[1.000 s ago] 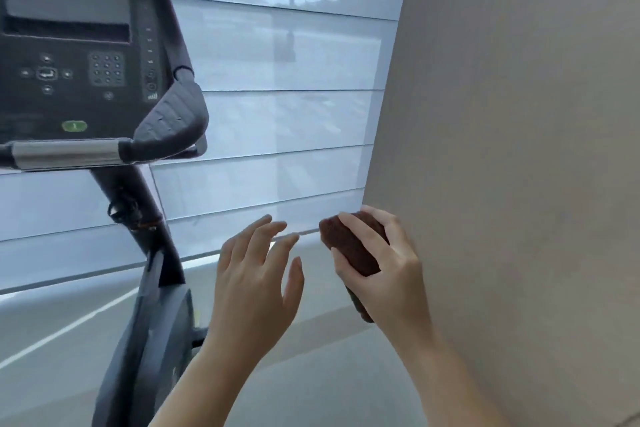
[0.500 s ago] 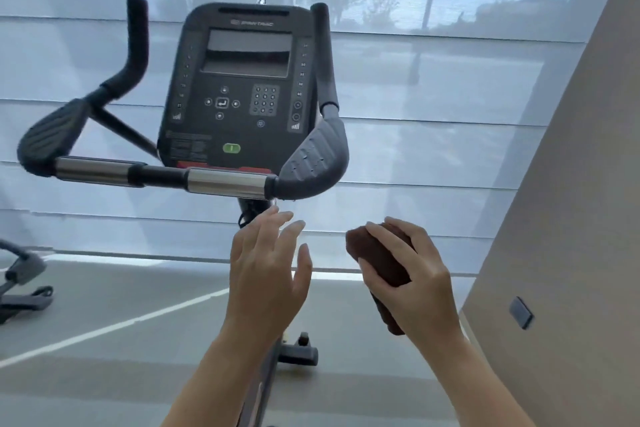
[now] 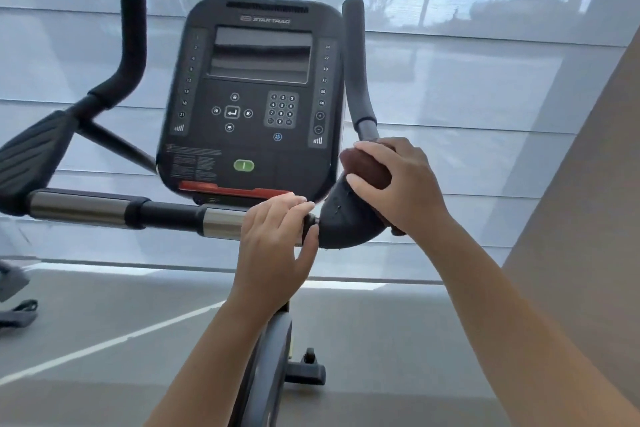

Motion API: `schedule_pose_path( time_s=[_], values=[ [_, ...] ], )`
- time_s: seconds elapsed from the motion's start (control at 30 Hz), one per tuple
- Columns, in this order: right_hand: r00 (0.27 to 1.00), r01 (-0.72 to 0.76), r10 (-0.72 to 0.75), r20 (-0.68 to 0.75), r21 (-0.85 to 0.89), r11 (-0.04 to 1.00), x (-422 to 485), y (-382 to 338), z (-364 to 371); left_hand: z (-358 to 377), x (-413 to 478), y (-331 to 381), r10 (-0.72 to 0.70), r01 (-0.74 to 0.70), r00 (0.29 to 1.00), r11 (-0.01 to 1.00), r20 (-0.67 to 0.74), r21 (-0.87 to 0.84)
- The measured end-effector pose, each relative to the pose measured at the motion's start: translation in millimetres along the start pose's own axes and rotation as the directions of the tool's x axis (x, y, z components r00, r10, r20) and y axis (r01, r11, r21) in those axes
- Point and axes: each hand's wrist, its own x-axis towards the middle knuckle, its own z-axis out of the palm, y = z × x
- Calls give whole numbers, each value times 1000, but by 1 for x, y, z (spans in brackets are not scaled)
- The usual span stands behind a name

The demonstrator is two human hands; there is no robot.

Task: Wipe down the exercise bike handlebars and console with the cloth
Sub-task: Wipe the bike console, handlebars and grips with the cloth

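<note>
The exercise bike's black console (image 3: 256, 107) faces me at the centre, with a dark screen, a keypad and a green button. A horizontal handlebar (image 3: 104, 210) of chrome and black runs below it, ending in padded elbow rests at left (image 3: 31, 156) and right (image 3: 346, 218). Upright black grips rise on both sides. My right hand (image 3: 398, 184) holds a balled brown cloth (image 3: 367, 168) against the top of the right pad. My left hand (image 3: 277, 246) grips the bar just left of that pad, fingers over it and thumb under.
A beige wall (image 3: 588, 184) stands close on the right. Behind the bike is a window with a translucent blind (image 3: 467, 97). The bike's frame and front foot (image 3: 304, 371) rest on grey floor. Part of another machine (image 3: 14, 305) shows at the far left.
Both hands rose from below the handlebar. The left hand took hold of the bar and the right hand brought the cloth onto the right pad. The view closed in on the console.
</note>
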Motion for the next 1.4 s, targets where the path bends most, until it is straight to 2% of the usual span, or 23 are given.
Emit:
schedule_pose_path(
  time_s=[0.2, 0.33, 0.5, 0.63, 0.87, 1.13, 1.4],
  values=[
    [987, 132, -135, -87, -35, 991, -30, -5, 7, 5, -3, -10, 41, -41, 999, 998, -6, -37],
    [972, 234, -234, 10, -33, 972, -28, -4, -3, 5, -4, -11, 42, -42, 999, 998, 0, -38],
    [993, 114, -111, 52, -76, 991, 10, -8, -2, 6, -4, -12, 33, -32, 999, 999, 11, -43],
    [984, 174, -171, 58, -68, 982, -20, -16, 1, 5, -5, -12, 38, -37, 999, 998, 22, -49],
    [963, 267, -268, -24, -55, 962, -65, -21, -2, -4, -5, -17, 95, -89, 993, 993, 76, -72],
    [963, 236, -230, -141, 28, 971, -103, -21, 4, -6, -7, -16, 68, -60, 991, 996, 113, -72],
    [980, 163, -133, -150, 210, 964, -131, -24, 15, -8, -6, -14, 57, -47, 991, 996, 122, -82]
  ],
)
